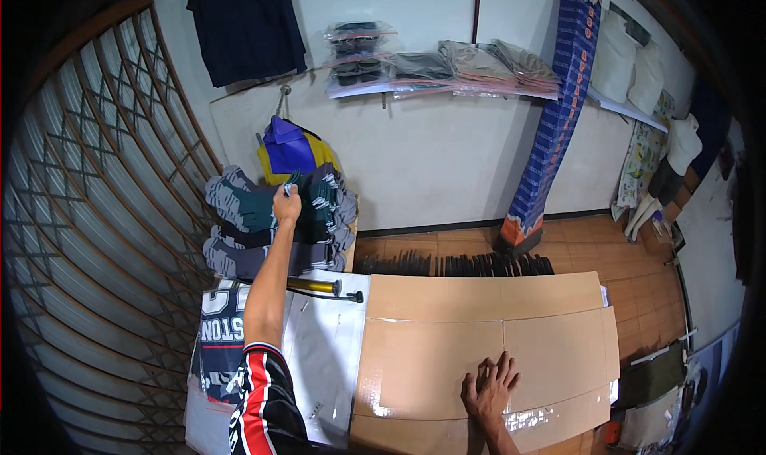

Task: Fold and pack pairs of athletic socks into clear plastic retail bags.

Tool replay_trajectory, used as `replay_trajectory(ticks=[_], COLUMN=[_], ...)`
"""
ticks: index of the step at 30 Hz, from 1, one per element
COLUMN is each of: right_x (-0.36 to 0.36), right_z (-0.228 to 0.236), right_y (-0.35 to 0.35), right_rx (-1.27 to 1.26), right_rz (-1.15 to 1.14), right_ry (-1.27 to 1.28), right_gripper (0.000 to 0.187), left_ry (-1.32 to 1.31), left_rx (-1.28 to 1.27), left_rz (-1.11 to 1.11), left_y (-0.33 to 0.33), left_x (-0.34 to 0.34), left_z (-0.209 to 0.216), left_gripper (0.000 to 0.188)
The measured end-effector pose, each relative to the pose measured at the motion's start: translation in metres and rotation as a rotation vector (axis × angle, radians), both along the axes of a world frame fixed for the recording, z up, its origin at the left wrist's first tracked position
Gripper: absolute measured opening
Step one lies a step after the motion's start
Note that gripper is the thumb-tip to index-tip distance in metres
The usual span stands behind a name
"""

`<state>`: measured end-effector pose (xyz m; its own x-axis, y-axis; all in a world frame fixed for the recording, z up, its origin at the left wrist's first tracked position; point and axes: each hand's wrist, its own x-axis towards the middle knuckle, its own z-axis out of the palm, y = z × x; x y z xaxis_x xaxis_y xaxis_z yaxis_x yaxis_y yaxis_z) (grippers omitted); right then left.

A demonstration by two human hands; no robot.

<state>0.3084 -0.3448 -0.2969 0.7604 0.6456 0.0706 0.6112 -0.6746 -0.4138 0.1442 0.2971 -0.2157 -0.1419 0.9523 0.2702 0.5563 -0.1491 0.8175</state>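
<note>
Lettering: white is showing on the folded garment [217, 354], near left; orange is running down the blue column [556, 124], far right.
Left hand [286, 207]: gripping green socks [257, 212] on the far-left stack [230, 255]; its fingertips are partly hiding.
Right hand [490, 391]: resting palm-down, fingers spread, on the near-right carton [435, 359].
Count: I am seeing two hands, one carton; overlapping socks are defying a tally.
</note>
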Motion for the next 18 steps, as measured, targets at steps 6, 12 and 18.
replay_trajectory(ticks=[6, 12, 18], right_x=[0.001, 0.007, 0.011], right_z=[-0.008, -0.018, -0.019], right_y=[-0.002, -0.008, -0.012], right_rx=[0.020, 0.043, 0.125], right_rz=[0.023, 0.046, 0.084], right_ry=[-0.049, -0.082, -0.002], right_gripper=[0.062, 0.065, 0.068], left_ry=[-0.043, -0.221, -0.220], left_rx=[0.399, 0.358, 0.356], left_rz=[-0.093, -0.296, -0.528], left_y=[-0.014, -0.105, -0.227], left_x=[-0.050, -0.068, -0.075], left_z=[0.086, 0.207, 0.301], left_gripper=[0.036, 0.036, 0.037])
